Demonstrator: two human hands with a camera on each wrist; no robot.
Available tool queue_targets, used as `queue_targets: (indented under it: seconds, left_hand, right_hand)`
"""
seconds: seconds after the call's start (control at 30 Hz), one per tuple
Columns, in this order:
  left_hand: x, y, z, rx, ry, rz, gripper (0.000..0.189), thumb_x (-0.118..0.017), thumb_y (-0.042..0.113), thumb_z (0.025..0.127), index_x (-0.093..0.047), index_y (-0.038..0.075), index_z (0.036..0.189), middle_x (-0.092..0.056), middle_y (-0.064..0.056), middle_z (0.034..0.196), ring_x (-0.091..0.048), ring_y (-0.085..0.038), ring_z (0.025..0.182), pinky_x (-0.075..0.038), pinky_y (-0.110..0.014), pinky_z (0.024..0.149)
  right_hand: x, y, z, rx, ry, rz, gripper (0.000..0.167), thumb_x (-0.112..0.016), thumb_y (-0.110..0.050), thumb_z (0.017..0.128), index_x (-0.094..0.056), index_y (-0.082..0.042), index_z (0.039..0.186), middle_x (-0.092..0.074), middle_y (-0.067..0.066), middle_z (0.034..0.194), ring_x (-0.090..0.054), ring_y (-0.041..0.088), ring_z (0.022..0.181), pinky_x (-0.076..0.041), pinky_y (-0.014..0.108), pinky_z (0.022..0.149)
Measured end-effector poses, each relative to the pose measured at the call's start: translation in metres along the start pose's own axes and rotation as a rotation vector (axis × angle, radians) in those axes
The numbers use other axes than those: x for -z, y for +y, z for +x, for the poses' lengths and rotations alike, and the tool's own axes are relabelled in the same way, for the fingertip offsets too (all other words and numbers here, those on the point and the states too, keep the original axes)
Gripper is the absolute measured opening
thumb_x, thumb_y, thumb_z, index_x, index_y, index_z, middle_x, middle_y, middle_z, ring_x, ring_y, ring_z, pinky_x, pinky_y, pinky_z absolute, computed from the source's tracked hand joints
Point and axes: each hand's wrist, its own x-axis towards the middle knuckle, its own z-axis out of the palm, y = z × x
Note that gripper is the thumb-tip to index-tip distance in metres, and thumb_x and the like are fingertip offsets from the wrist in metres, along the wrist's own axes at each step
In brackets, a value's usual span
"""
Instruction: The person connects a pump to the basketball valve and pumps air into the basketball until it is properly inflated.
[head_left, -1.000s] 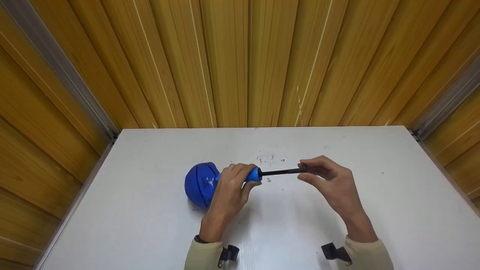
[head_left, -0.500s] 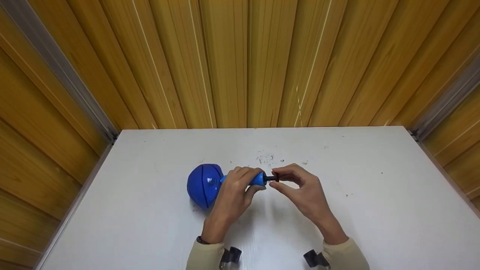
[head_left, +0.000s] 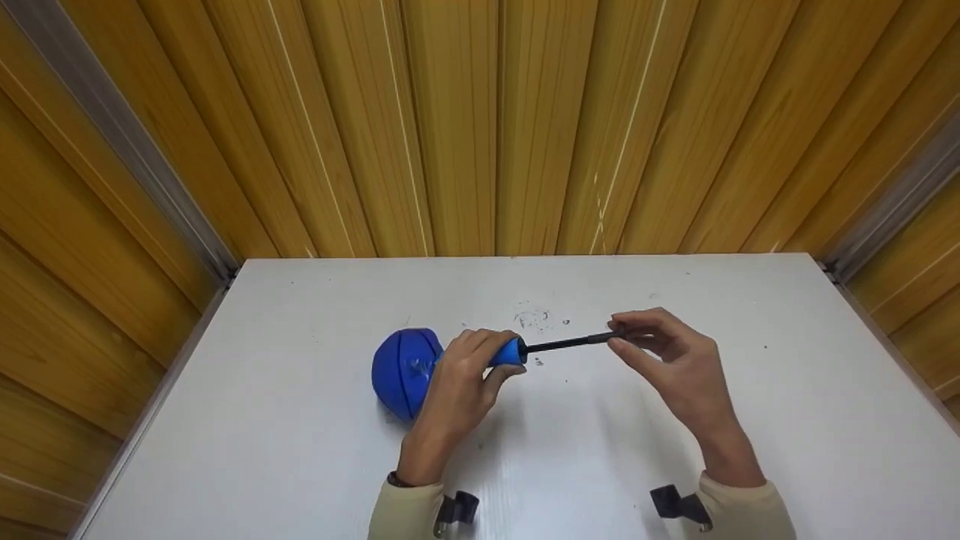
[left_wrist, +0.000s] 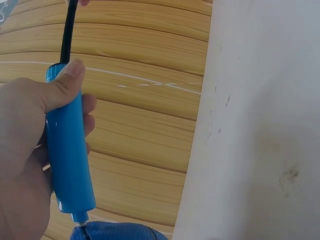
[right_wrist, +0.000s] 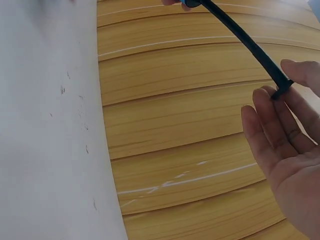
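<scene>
A blue ball (head_left: 405, 375) with dark seams, its shape a bit sunken, sits on the white table at the left. My left hand (head_left: 461, 382) grips the blue barrel of a hand pump (left_wrist: 70, 155), thumb laid along its upper end. The pump's narrow tip meets the ball in the left wrist view. From the other end the black plunger rod (head_left: 559, 345) stands far out. My right hand (head_left: 679, 367) pinches the small crossbar handle (right_wrist: 283, 89) at the rod's end between thumb and fingers. In the head view, the left hand hides much of the barrel.
The white table (head_left: 300, 465) has dark scuff marks (head_left: 532, 319) beyond the hands. A wood-patterned wall (head_left: 480, 135) rises behind the table's far edge, with similar panels on both sides. Black camera mounts (head_left: 681, 506) sit at both wrists.
My right hand pushed the plunger left into the barrel, then drew it back out to the right. The left hand stays on the barrel; ball and pump shifted only slightly.
</scene>
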Motion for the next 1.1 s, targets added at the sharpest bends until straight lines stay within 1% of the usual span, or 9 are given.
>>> queue_targets:
  seconds: [0.17, 0.37, 0.47, 0.57, 0.63, 0.73, 0.87, 1.0, 1.1]
  left_hand:
    - [-0.004, 0.003, 0.001, -0.018, 0.017, 0.008, 0.034, -0.084, 0.014, 0.092, -0.074, 0.004, 0.123, -0.075, -0.003, 0.114, -0.067, -0.021, 0.104, -0.057, -0.039, 0.095]
    - [-0.012, 0.004, 0.000, -0.040, 0.033, 0.038, 0.035, -0.084, 0.014, 0.092, -0.074, 0.003, 0.124, -0.075, -0.006, 0.115, -0.068, -0.023, 0.105, -0.057, -0.040, 0.095]
    - [-0.012, 0.004, -0.002, -0.045, 0.033, 0.039, 0.035, -0.084, 0.013, 0.091, -0.075, 0.003, 0.123, -0.076, -0.006, 0.115, -0.068, -0.024, 0.105, -0.057, -0.041, 0.096]
    - [-0.011, 0.002, -0.002, -0.052, 0.026, 0.034, 0.035, -0.085, 0.014, 0.091, -0.075, 0.004, 0.123, -0.076, -0.005, 0.114, -0.068, -0.023, 0.106, -0.057, -0.040, 0.096]
    - [-0.009, 0.002, -0.002, -0.051, 0.016, 0.029, 0.035, -0.085, 0.016, 0.091, -0.075, 0.006, 0.123, -0.076, -0.004, 0.114, -0.068, -0.022, 0.106, -0.057, -0.038, 0.097]
    - [-0.006, 0.001, -0.002, -0.039, 0.002, 0.016, 0.035, -0.084, 0.017, 0.091, -0.075, 0.007, 0.124, -0.076, -0.003, 0.114, -0.068, -0.020, 0.106, -0.057, -0.036, 0.097]
    - [-0.002, -0.001, 0.000, -0.010, 0.020, 0.001, 0.036, -0.085, 0.016, 0.090, -0.075, 0.007, 0.124, -0.076, -0.002, 0.115, -0.068, -0.021, 0.107, -0.058, -0.037, 0.096]
    - [0.002, -0.003, 0.001, -0.008, 0.038, 0.010, 0.037, -0.086, 0.015, 0.090, -0.075, 0.007, 0.124, -0.076, -0.003, 0.115, -0.069, -0.022, 0.107, -0.058, -0.041, 0.096]
    - [0.003, -0.003, 0.001, 0.001, 0.029, 0.012, 0.036, -0.085, 0.015, 0.091, -0.074, 0.008, 0.125, -0.076, -0.003, 0.116, -0.069, -0.022, 0.107, -0.058, -0.041, 0.097]
  right_hand:
    - [-0.017, 0.004, 0.000, -0.049, -0.020, 0.066, 0.033, -0.082, 0.013, 0.086, -0.076, 0.001, 0.116, -0.073, 0.017, 0.110, -0.074, 0.021, 0.105, -0.058, 0.030, 0.094]
    - [-0.054, 0.015, -0.002, -0.084, -0.054, 0.145, 0.030, -0.082, 0.009, 0.088, -0.075, 0.001, 0.116, -0.071, 0.015, 0.107, -0.074, 0.023, 0.103, -0.060, 0.034, 0.091]
    - [-0.069, 0.019, -0.005, -0.082, -0.071, 0.164, 0.030, -0.082, 0.005, 0.090, -0.076, -0.002, 0.118, -0.071, 0.013, 0.108, -0.072, 0.024, 0.103, -0.060, 0.033, 0.092]
    - [-0.073, 0.019, -0.007, -0.047, -0.076, 0.138, 0.031, -0.083, 0.005, 0.089, -0.076, -0.005, 0.118, -0.072, 0.010, 0.109, -0.071, 0.024, 0.101, -0.059, 0.030, 0.092]
    - [-0.070, 0.018, -0.007, -0.014, -0.082, 0.101, 0.033, -0.084, 0.005, 0.088, -0.076, -0.006, 0.118, -0.072, 0.007, 0.109, -0.072, 0.023, 0.099, -0.059, 0.029, 0.092]
    - [-0.059, 0.015, -0.005, 0.033, -0.092, 0.038, 0.034, -0.084, 0.005, 0.088, -0.076, -0.004, 0.120, -0.073, 0.005, 0.110, -0.072, 0.021, 0.100, -0.058, 0.028, 0.094]
    - [-0.035, 0.009, 0.000, 0.062, -0.053, -0.003, 0.035, -0.082, 0.008, 0.089, -0.075, -0.002, 0.122, -0.073, 0.008, 0.113, -0.072, 0.018, 0.102, -0.057, 0.028, 0.096]
    - [-0.010, 0.006, 0.003, 0.037, -0.006, -0.017, 0.035, -0.081, 0.010, 0.089, -0.076, -0.003, 0.121, -0.074, 0.011, 0.114, -0.072, 0.018, 0.104, -0.055, 0.025, 0.098]
    - [0.002, 0.003, 0.002, -0.010, -0.027, -0.001, 0.033, -0.079, 0.010, 0.090, -0.077, -0.004, 0.121, -0.075, 0.013, 0.114, -0.072, 0.019, 0.105, -0.056, 0.026, 0.096]
